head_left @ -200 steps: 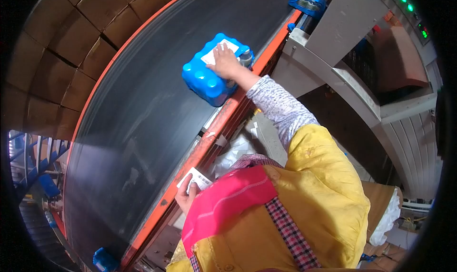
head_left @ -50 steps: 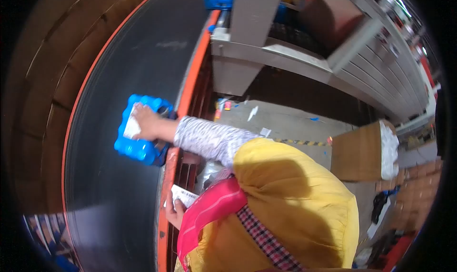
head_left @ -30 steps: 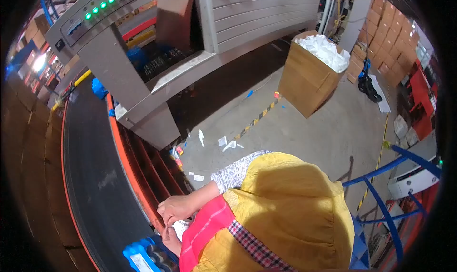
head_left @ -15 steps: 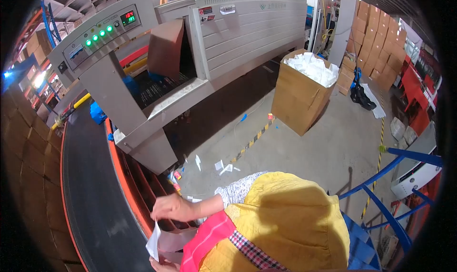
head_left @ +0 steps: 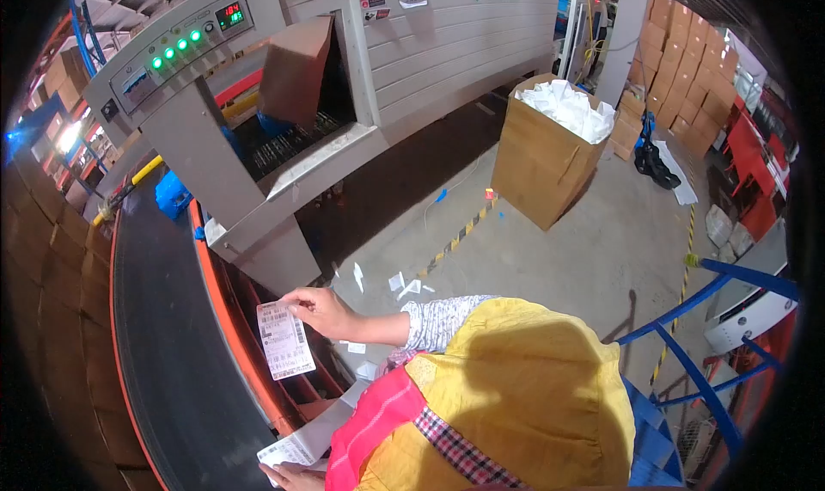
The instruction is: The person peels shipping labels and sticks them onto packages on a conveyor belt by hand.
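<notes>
My right hand (head_left: 324, 312) pinches the top corner of a white printed label (head_left: 285, 340), which hangs over the conveyor's orange edge. Lower down, my left hand (head_left: 295, 477) holds a stack of white labels (head_left: 296, 444) with barcodes, close to the pink cloth on my front. The two hands are apart. Beside them runs the black conveyor belt (head_left: 180, 319). At its far end a blue-wrapped pack (head_left: 173, 195) rests near the machine.
A grey machine (head_left: 455, 44) with green lights stands ahead. A cardboard box (head_left: 546, 159) of white material is on the floor, with paper scraps nearby. Blue metal bars (head_left: 700, 388) are at the right, stacked cartons (head_left: 51, 319) at the left.
My right hand has left the blue pack on the belt, which is now out of view, and pulled one label up from the stack. The view has turned right towards the machine.
</notes>
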Action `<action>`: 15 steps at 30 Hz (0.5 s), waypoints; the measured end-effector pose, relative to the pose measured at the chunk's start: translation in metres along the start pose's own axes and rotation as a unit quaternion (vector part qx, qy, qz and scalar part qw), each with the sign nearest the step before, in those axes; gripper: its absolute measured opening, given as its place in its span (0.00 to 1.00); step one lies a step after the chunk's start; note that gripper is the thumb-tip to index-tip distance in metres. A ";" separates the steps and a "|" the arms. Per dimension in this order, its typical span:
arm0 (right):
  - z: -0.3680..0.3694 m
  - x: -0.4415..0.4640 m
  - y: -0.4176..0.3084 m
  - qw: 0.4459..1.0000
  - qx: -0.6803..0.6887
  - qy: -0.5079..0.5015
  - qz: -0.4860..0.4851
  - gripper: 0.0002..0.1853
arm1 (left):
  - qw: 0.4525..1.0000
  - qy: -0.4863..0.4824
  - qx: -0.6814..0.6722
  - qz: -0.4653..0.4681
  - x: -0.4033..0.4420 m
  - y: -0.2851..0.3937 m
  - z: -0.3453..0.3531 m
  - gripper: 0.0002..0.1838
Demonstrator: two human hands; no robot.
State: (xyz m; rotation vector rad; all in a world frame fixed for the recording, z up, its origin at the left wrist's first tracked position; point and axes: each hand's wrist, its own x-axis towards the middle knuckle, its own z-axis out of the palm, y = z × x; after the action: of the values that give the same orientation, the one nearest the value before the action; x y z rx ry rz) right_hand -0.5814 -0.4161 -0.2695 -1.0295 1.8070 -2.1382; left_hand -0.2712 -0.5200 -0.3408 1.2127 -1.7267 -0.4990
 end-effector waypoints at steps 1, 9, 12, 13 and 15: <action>0.000 0.001 0.001 1.000 -0.009 -0.011 0.008 0.11 | 0.979 -0.002 -0.095 -0.182 0.003 0.054 -0.008 0.24; 0.020 0.003 0.031 0.999 -0.011 -0.028 0.039 0.11 | 0.965 -0.124 -0.189 -0.134 0.002 0.029 0.004 0.29; 0.029 0.002 0.031 0.994 -0.047 -0.060 0.078 0.12 | 0.960 -0.121 -0.217 -0.129 -0.012 0.032 0.004 0.29; 0.033 0.005 0.034 0.993 -0.041 -0.065 0.087 0.12 | 0.923 -0.130 -0.286 -0.221 -0.014 0.052 0.000 0.27; 0.041 0.010 0.044 0.989 -0.069 -0.085 0.097 0.13 | 0.935 -0.141 -0.271 -0.183 -0.025 0.037 0.008 0.25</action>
State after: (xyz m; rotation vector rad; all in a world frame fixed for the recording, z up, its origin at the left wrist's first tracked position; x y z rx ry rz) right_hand -0.5783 -0.4657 -0.3040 -0.9856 1.9078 -1.7804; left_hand -0.2950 -0.4832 -0.3283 1.0845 -1.4397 -1.3334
